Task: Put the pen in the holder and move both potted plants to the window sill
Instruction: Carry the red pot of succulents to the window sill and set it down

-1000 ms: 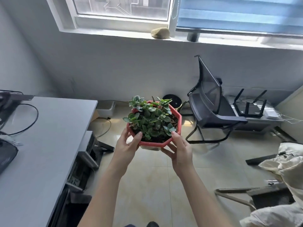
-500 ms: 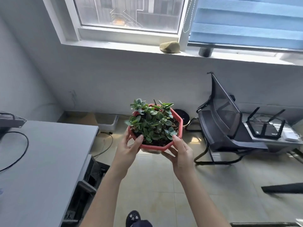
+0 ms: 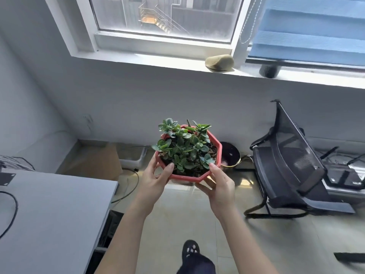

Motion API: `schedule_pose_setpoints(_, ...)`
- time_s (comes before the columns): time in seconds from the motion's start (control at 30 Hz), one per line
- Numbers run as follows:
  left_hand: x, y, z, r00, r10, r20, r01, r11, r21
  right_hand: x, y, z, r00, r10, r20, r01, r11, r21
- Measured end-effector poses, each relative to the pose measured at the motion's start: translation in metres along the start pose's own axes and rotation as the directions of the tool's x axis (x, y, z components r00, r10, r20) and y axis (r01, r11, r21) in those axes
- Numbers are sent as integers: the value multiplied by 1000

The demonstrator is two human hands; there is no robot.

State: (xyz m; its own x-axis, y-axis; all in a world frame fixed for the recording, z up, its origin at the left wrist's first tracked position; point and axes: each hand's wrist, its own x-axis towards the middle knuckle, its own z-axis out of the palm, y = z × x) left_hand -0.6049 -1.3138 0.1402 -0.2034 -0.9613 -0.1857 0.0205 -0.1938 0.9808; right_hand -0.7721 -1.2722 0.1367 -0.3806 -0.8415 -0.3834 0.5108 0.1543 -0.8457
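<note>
A red octagonal pot with a green succulent (image 3: 187,153) is held in the air over the floor, well below the white window sill (image 3: 158,63). My left hand (image 3: 156,180) grips its left rim, thumb over the edge. My right hand (image 3: 219,182) cups the right side from below, thumb on the rim. The pen, the holder and the second potted plant are out of view.
A tan stone (image 3: 219,62) and a dark round object (image 3: 269,70) sit on the sill. A grey desk (image 3: 51,218) with cables is at the left. A black chair (image 3: 292,167) stands at the right, a cardboard box (image 3: 98,163) and a round black item (image 3: 230,155) by the wall.
I have stepped closer to the window, carrying the pot. The sill now looks larger and lower in view, and a foot has appeared at the bottom.
</note>
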Motion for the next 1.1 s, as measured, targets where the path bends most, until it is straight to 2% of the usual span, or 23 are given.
schedule_pose_setpoints(0.47, 135, 26, 18, 991, 27, -132, -37, 997, -69, 156, -50, 47, 987, 44, 152, -36, 998, -55)
schedule_pose_setpoints(0.63, 170, 32, 14, 986, 11, -166, -25, 996, -81, 192, -57, 65, 985, 60, 164, -49, 996, -68)
schedule_pose_setpoints(1.1, 292, 58, -39, 988, 10, -151, -21, 997, -71, 288, -67, 156, 984, 49, 171, -33, 995, -97)
